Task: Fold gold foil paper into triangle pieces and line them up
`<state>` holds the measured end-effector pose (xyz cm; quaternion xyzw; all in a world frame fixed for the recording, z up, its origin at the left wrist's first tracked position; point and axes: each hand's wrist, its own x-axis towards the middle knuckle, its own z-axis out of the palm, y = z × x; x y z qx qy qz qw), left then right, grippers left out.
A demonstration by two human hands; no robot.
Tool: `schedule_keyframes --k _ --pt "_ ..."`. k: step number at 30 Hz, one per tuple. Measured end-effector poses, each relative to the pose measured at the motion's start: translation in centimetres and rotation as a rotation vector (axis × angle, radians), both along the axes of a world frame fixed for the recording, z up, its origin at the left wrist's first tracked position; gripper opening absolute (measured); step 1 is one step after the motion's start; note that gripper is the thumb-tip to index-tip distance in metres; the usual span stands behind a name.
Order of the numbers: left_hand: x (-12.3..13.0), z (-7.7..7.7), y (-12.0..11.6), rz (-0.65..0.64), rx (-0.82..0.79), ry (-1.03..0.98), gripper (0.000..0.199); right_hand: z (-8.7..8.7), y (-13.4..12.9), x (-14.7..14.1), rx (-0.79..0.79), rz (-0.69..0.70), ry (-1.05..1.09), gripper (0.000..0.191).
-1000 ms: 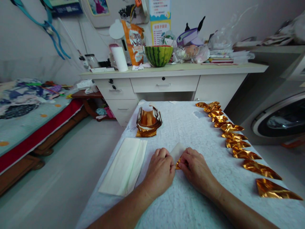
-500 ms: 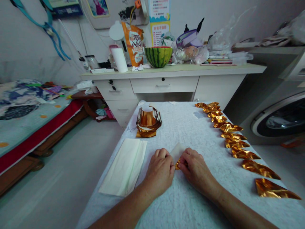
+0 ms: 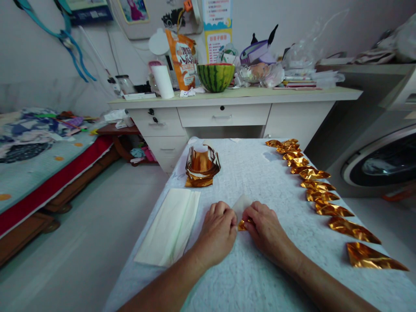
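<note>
Both my hands meet over the cloth-covered table. A small piece of gold foil (image 3: pixel 241 225) shows between them, with a translucent whitish sheet (image 3: pixel 241 203) sticking out beyond the fingers. My right hand (image 3: pixel 266 227) is closed, thumb and fingers pinching the foil. My left hand (image 3: pixel 217 234) has its fingers curled beside it; what they grip is hidden. Left of my left hand lies a stack of pale paper sheets (image 3: pixel 169 227). Farther off sits a curled pile of gold foil strips (image 3: pixel 201 167). Several folded gold foil pieces (image 3: pixel 334 210) form a row along the table's right side.
A white desk (image 3: pixel 224 115) stands at the table's far end, bearing a cut watermelon (image 3: pixel 216 77), an orange bag (image 3: pixel 182 60) and a white paper roll (image 3: pixel 163 82). A washing machine (image 3: pixel 383 156) is at the right, a bed (image 3: pixel 48 173) at the left.
My right hand has shifted slightly at the foil, and a little more of the gold shows between the hands. My left hand has hardly moved.
</note>
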<state>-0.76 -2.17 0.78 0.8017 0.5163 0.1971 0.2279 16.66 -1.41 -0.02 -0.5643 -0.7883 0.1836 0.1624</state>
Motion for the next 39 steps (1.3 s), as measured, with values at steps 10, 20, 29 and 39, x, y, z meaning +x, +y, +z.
schedule_keyframes --k 10,20,29,39 --pt "0.4 0.0 -0.2 0.036 -0.016 -0.009 0.014 0.3 -0.5 -0.4 0.034 0.005 -0.010 0.006" --pt "0.2 -0.1 0.0 0.019 -0.038 -0.017 0.016 0.4 -0.4 -0.4 0.003 -0.004 -0.040 0.011" --pt "0.1 -0.2 -0.1 0.008 -0.032 -0.015 0.018 1.0 0.0 0.4 -0.116 0.049 0.025 0.063" --pt "0.0 0.0 0.2 0.006 -0.037 -0.020 0.018 0.4 -0.1 1.5 -0.115 0.135 0.107 0.071"
